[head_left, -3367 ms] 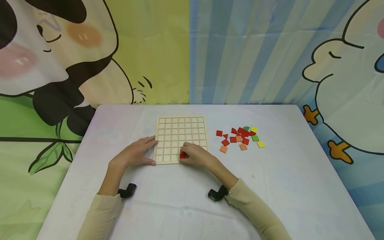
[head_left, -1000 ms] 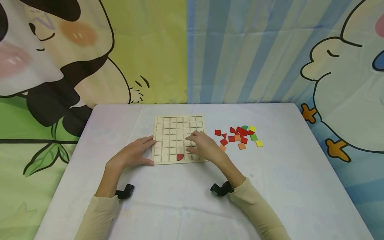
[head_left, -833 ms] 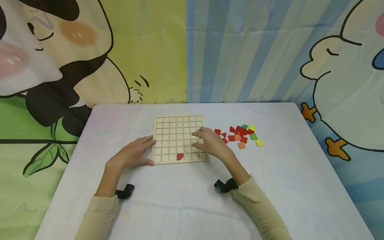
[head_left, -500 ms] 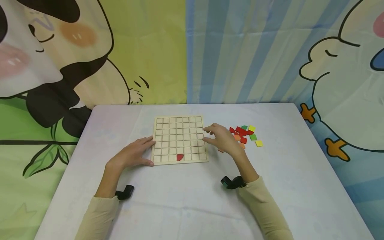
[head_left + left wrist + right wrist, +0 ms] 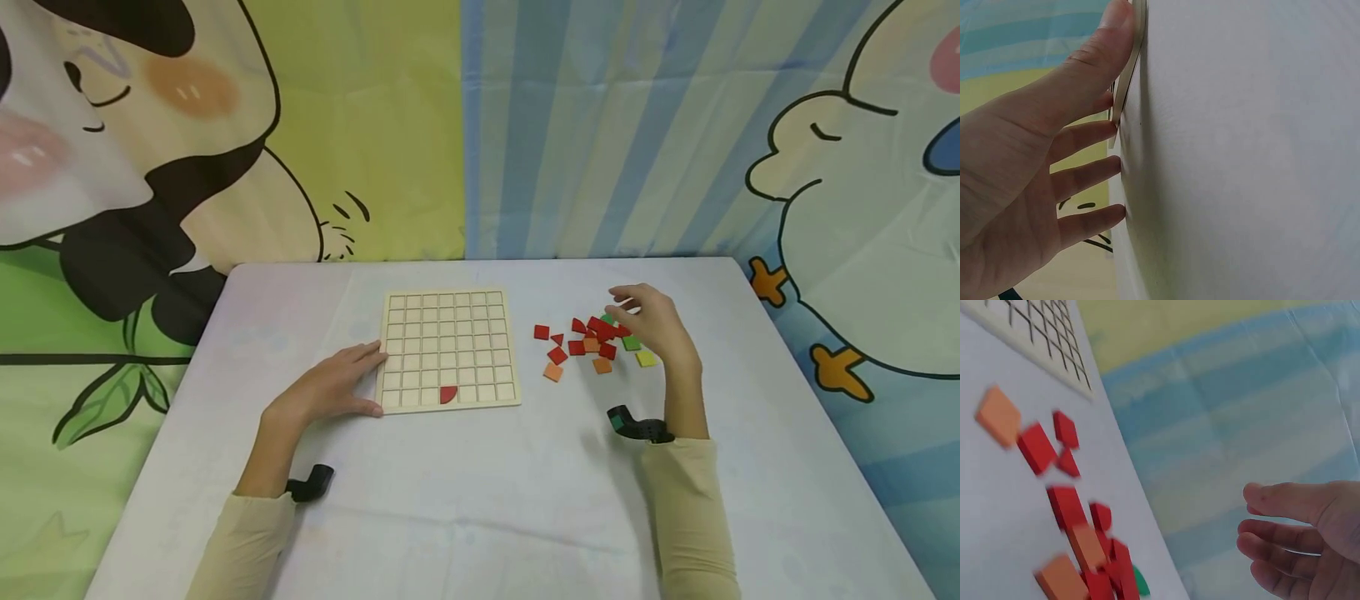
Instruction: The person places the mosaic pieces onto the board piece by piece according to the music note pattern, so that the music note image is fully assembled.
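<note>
A pale wooden grid board lies flat on the table, and one red quarter-circle tile sits in a cell of its nearest row. Along the board's left edge my left hand rests with fingers spread; in the left wrist view the thumb touches the board's rim. My right hand hovers over the far right of a loose heap of coloured tiles. Nothing shows between its fingers in the right wrist view, where thumb and fingers are apart. It hides part of the heap in the head view.
Among the loose tiles are red squares and triangles, orange squares, a yellow square and green pieces. A white cloth covers the table. Behind it hangs a printed curtain. Each wrist wears a black camera.
The red quarter-circle tile was let go in the board's nearest row. Since then my right hand has moved right, off the board and over the heap. My left hand has stayed put.
</note>
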Demonstrator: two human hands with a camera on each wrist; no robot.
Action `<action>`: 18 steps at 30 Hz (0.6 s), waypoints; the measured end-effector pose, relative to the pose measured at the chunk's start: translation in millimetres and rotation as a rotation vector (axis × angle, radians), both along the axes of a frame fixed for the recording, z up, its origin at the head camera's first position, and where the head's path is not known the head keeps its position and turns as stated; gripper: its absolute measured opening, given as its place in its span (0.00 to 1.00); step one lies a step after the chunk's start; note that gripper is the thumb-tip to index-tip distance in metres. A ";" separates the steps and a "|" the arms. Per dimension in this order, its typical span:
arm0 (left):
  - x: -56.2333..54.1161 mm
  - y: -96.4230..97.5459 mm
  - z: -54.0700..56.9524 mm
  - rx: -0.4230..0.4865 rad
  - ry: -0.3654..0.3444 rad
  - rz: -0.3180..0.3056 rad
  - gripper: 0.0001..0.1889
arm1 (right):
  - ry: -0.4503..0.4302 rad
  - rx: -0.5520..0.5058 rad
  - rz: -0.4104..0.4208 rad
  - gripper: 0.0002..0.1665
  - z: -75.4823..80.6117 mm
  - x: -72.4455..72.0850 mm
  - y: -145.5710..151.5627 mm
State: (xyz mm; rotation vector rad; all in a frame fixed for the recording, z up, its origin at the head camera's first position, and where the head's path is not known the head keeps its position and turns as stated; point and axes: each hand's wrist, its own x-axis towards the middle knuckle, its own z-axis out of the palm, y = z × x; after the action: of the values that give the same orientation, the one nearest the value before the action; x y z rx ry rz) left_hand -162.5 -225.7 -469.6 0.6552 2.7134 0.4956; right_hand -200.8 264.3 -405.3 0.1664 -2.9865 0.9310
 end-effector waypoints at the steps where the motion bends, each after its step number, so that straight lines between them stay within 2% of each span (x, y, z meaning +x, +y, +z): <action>1: -0.3 0.0 -0.2 -0.001 -0.001 -0.001 0.51 | 0.001 0.005 -0.023 0.24 -2.2 -0.5 8.1; 3: -0.8 0.0 -0.8 -0.006 0.002 -0.003 0.51 | -0.001 0.002 -0.070 0.23 -7.5 -2.1 21.4; 6: -1.1 -0.7 -1.5 -0.004 0.008 -0.005 0.51 | -0.031 -0.001 -0.136 0.23 -23.6 -8.3 36.1; 12: -0.5 -0.5 -3.2 -0.001 -0.003 -0.001 0.50 | -0.194 -0.017 -0.179 0.24 -65.2 -20.3 56.3; 15: -0.7 -0.4 -4.0 -0.005 0.000 -0.003 0.50 | -0.195 -0.033 -0.204 0.25 -74.0 -21.1 60.2; 18: -1.3 -0.3 -4.5 -0.007 0.005 -0.005 0.51 | -0.179 -0.029 -0.218 0.24 -73.5 -20.4 60.1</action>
State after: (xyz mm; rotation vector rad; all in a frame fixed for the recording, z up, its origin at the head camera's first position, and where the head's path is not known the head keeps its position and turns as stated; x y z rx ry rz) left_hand -163.8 -226.0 -474.2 0.6626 2.7159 0.4835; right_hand -221.1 324.4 -478.7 -0.2511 -3.0644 1.0117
